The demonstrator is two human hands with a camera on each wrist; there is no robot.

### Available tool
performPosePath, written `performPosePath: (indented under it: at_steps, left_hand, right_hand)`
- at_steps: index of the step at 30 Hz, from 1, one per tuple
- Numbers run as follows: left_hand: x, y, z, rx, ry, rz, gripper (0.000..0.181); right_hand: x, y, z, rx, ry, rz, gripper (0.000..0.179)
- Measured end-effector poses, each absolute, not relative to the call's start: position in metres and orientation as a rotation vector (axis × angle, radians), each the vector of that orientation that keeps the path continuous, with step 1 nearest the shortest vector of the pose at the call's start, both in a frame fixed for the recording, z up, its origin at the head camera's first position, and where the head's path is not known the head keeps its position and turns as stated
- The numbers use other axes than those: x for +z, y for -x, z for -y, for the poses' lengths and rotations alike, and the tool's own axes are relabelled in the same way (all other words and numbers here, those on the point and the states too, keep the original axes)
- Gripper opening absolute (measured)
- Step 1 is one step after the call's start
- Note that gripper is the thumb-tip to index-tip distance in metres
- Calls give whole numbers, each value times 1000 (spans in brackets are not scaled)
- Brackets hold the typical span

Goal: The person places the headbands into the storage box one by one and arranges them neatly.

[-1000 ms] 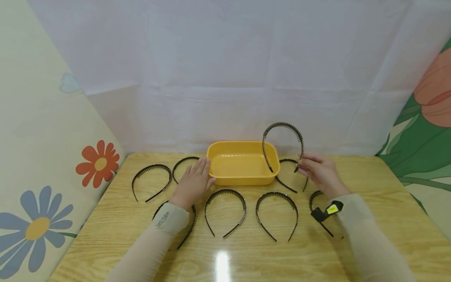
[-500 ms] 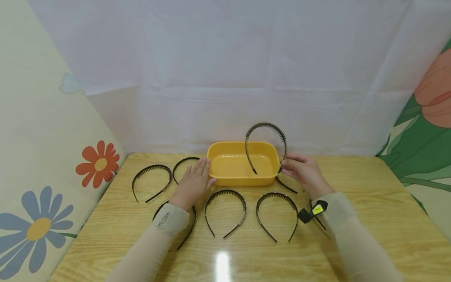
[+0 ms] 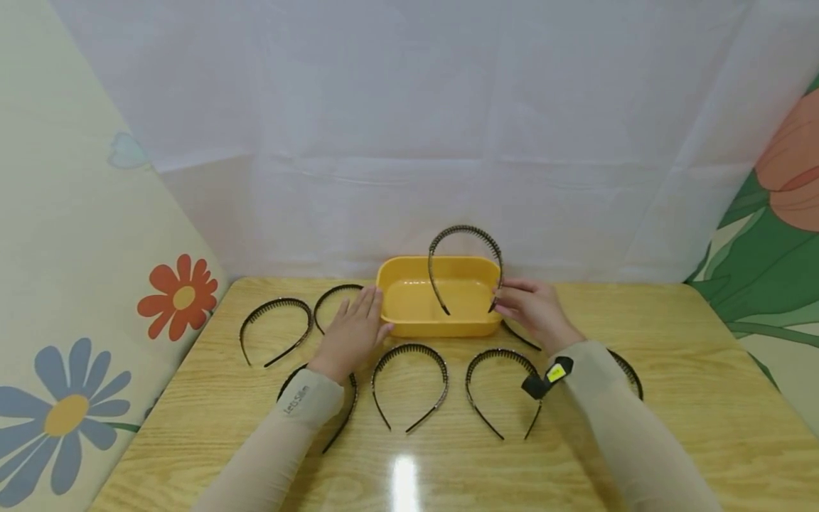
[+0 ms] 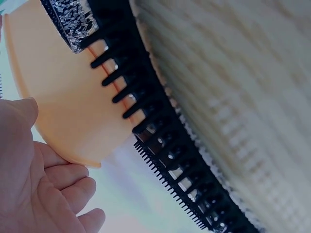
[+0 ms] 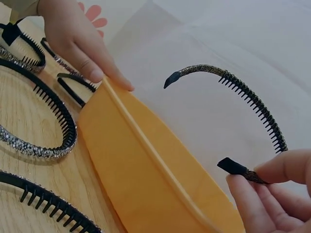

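Note:
My right hand (image 3: pixel 537 309) pinches one end of a black toothed headband (image 3: pixel 465 228), whose band has a dark glittery finish. It is held upright over the right part of a yellow plastic bin (image 3: pixel 441 328), arch on top and tips pointing down. In the right wrist view the thumb and fingers grip it near the black tip (image 5: pixel 232 166), while the other tip hangs free. My left hand (image 3: pixel 350 336) rests against the bin's left end with its fingers extended along the rim. The left wrist view shows that hand (image 4: pixel 53 184) touching the bin wall (image 4: pixel 73 92).
Several similar headbands lie on the wooden table, among them a front middle one (image 3: pixel 409 347), one right of it (image 3: pixel 502 351) and a far-left one (image 3: pixel 276 302). Others are partly covered by my hands and sleeves. A white cloth (image 3: pixel 384 142) hangs behind the table.
My right hand has carried the headband leftward, from the bin's right edge to above its interior. My left hand has stayed at the bin's left end.

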State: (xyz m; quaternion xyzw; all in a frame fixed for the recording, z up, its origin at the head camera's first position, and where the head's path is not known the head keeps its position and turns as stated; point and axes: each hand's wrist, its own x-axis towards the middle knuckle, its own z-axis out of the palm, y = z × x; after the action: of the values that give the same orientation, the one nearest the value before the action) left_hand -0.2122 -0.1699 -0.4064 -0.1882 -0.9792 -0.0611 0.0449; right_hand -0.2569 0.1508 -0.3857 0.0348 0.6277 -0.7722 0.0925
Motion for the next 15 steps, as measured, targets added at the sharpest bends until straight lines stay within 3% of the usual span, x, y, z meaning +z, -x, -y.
performPosePath:
  at_steps: [15]
  left_hand:
    - [-408,213,169,-208,552,2999,70]
  right_hand:
    - [-390,271,-126,-2128,-141,-2068,45]
